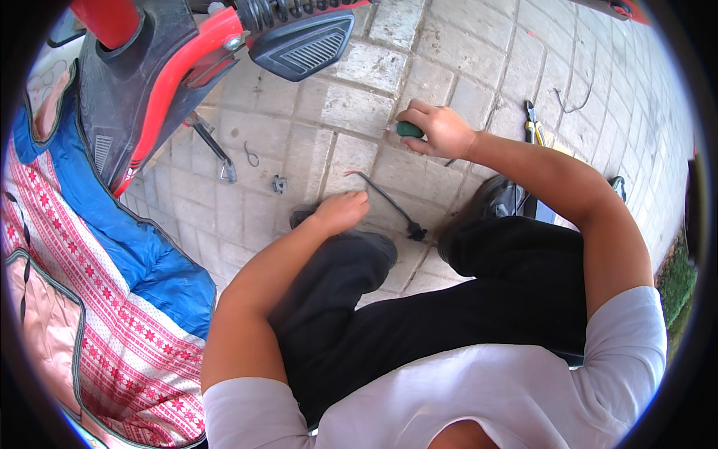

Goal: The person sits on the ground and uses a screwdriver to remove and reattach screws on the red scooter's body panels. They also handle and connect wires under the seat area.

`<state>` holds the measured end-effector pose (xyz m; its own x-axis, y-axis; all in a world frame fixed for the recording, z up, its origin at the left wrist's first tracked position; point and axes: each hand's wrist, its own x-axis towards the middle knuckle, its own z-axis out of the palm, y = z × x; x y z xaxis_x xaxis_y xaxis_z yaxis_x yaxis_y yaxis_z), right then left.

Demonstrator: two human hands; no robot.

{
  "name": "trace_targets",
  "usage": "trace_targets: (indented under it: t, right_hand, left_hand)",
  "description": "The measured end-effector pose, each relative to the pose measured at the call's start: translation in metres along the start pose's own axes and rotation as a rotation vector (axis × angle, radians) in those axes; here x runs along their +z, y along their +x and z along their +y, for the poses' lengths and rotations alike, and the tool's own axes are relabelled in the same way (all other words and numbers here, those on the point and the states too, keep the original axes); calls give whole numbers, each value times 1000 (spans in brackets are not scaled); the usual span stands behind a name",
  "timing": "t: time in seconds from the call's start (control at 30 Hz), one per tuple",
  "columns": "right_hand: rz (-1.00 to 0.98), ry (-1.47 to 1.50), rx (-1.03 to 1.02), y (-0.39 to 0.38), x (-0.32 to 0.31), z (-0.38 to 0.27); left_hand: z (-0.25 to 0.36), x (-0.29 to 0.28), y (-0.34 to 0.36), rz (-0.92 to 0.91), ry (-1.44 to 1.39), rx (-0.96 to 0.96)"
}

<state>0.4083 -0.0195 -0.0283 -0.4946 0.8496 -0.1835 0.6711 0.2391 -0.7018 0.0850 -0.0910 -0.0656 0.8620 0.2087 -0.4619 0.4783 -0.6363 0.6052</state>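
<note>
My right hand (443,133) is closed around a green-handled tool (409,129), which looks like a screwdriver, held low over the paving. A thin dark piece shows below that hand; most of the tool is hidden by the palm. My left hand (344,212) is closed, its fingers curled down just beyond my left knee; whatever lies inside them is hidden. Right of it, on the bricks, lies a short black cable (385,196) with bare reddish wire at its far end and a black connector (416,233) at its near end.
A red and black scooter (161,97) with a black pedal (307,49) stands at upper left, its kickstand (213,147) down. A blue and patterned quilted cover (142,254) hangs at left. Yellow-handled pliers (532,123), a wire piece (576,105) and a small metal clip (280,184) lie on the paving.
</note>
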Motion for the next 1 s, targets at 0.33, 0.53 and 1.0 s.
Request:
trace_targets:
  t: [0.33, 0.53, 1.0]
  right_hand:
    - [121, -106, 29, 16, -6, 18]
    - [107, -60, -45, 20, -81, -13]
    - [478, 366, -299, -42, -328, -260]
  left_hand:
    - [28, -45, 34, 231, -870, -357]
    - [59, -179, 38, 138, -2009, -274]
    - [198, -401, -59, 587, -1874, 269]
